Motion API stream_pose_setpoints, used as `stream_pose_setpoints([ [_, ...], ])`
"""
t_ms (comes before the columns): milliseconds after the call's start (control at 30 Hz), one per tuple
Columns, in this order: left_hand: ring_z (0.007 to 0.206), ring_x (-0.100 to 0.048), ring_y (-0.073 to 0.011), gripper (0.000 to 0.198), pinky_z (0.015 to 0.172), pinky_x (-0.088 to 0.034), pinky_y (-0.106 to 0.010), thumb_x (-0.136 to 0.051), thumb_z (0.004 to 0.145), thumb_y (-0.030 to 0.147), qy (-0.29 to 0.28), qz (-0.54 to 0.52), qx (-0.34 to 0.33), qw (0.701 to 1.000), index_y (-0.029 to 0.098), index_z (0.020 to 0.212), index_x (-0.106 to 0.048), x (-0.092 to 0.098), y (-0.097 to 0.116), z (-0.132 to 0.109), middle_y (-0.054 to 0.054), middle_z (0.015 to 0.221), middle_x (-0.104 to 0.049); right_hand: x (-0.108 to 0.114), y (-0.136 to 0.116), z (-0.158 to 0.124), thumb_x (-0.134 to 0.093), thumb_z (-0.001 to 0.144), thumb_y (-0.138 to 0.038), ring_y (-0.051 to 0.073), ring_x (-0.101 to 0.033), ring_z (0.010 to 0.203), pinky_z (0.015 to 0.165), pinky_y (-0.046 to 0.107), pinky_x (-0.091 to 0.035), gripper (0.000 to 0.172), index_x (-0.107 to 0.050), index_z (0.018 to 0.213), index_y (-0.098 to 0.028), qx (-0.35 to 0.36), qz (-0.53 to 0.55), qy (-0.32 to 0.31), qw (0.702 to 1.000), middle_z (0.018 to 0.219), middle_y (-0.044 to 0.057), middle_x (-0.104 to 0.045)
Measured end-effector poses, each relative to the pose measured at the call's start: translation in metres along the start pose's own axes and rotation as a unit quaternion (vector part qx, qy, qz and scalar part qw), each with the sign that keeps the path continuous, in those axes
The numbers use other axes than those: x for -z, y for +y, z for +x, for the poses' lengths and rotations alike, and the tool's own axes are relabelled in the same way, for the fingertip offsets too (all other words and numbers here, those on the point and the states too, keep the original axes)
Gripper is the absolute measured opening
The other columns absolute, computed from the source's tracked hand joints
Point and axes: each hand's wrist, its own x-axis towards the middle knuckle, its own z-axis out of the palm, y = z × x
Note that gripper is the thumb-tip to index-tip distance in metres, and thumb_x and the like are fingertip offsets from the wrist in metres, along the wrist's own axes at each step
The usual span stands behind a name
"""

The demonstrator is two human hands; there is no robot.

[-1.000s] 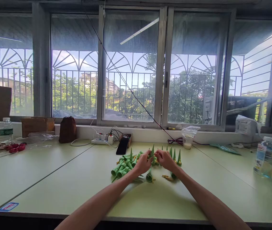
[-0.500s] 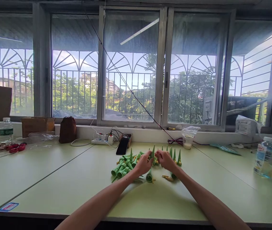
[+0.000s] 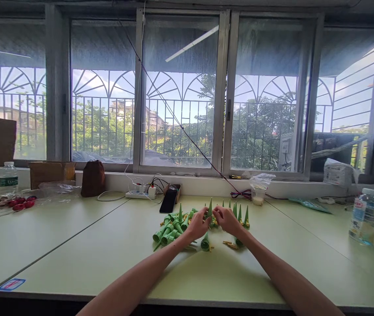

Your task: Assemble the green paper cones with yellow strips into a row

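My left hand (image 3: 198,224) is closed on a green plastic cone (image 3: 210,207), its point upward. Close beside it, my right hand (image 3: 226,219) has its fingers bent together near the cone; whatever they pinch is too small to make out. Left of my hands lies a heap of green cone-shaped parts (image 3: 170,230), mixed with small yellow pieces. Another green cone (image 3: 205,242) lies in front of my hands, its round end toward me. Several green cones (image 3: 246,217) stand upright behind and right of my right hand. Small yellow pieces (image 3: 230,244) lie below it.
A black phone (image 3: 169,200) leans by a small box behind the heap. Further left are a power strip (image 3: 137,194) and a brown bag (image 3: 93,179). A plastic bottle (image 3: 364,216) stands at right, and a bagged cup (image 3: 258,193) by the window.
The cone in my left hand has shifted very slightly left. My right hand's fingers have moved slightly; both arms stay nearly where they were.
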Motion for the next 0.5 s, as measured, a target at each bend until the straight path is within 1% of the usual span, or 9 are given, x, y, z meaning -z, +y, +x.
stream_pose_setpoints([
  [100, 0.065, -0.064, -0.0137, 0.021, 0.049, -0.051, -0.022, -0.051, 0.083, 0.030, 0.006, -0.045, 0.021, 0.999, 0.017, 0.098, -0.056, -0.0025, -0.0025, 0.0029, -0.007, 0.094, -0.066, 0.0001, -0.0012, 0.0002, -0.044, 0.091, -0.031, 0.013, -0.049, 0.048, 0.052, 0.023, -0.034, 0.023, -0.060, 0.082, -0.017, -0.005, -0.001, 0.012, 1.000, 0.053, -0.001, -0.057],
  [200, 0.063, -0.065, -0.0143, 0.021, 0.045, -0.051, -0.021, -0.052, 0.081, 0.034, 0.011, -0.086, 0.051, 0.995, 0.017, 0.093, -0.055, -0.0034, -0.0030, 0.0053, -0.005, 0.088, -0.066, 0.0008, -0.0027, 0.0007, -0.048, 0.089, -0.030, 0.013, -0.050, 0.050, 0.053, 0.023, -0.034, 0.018, -0.061, 0.088, -0.017, 0.000, -0.007, 0.021, 1.000, 0.055, -0.002, -0.057],
  [300, 0.060, -0.065, -0.0142, 0.025, 0.044, -0.051, -0.021, -0.055, 0.080, 0.037, 0.014, -0.115, 0.077, 0.990, 0.017, 0.095, -0.054, -0.0033, -0.0030, 0.0067, -0.004, 0.084, -0.066, 0.0013, -0.0031, 0.0012, -0.052, 0.086, -0.029, 0.013, -0.050, 0.052, 0.055, 0.023, -0.035, 0.016, -0.061, 0.092, -0.016, 0.007, -0.008, 0.019, 1.000, 0.056, -0.003, -0.057],
  [400, 0.059, -0.065, -0.0147, 0.028, 0.043, -0.051, -0.022, -0.054, 0.080, 0.039, 0.016, -0.114, 0.078, 0.990, 0.016, 0.096, -0.054, -0.0029, -0.0026, 0.0066, -0.005, 0.085, -0.067, 0.0012, -0.0024, 0.0015, -0.053, 0.085, -0.027, 0.013, -0.049, 0.052, 0.055, 0.023, -0.035, 0.015, -0.061, 0.093, -0.016, 0.009, -0.003, 0.012, 1.000, 0.056, -0.003, -0.056],
  [500, 0.060, -0.066, -0.0152, 0.028, 0.045, -0.050, -0.022, -0.055, 0.081, 0.040, 0.029, -0.084, 0.068, 0.994, 0.016, 0.095, -0.056, -0.0023, -0.0014, 0.0051, -0.005, 0.084, -0.068, 0.0003, -0.0010, 0.0015, -0.053, 0.084, -0.025, 0.013, -0.049, 0.051, 0.054, 0.023, -0.035, 0.014, -0.060, 0.092, -0.016, 0.010, 0.008, 0.007, 1.000, 0.056, -0.003, -0.055],
])
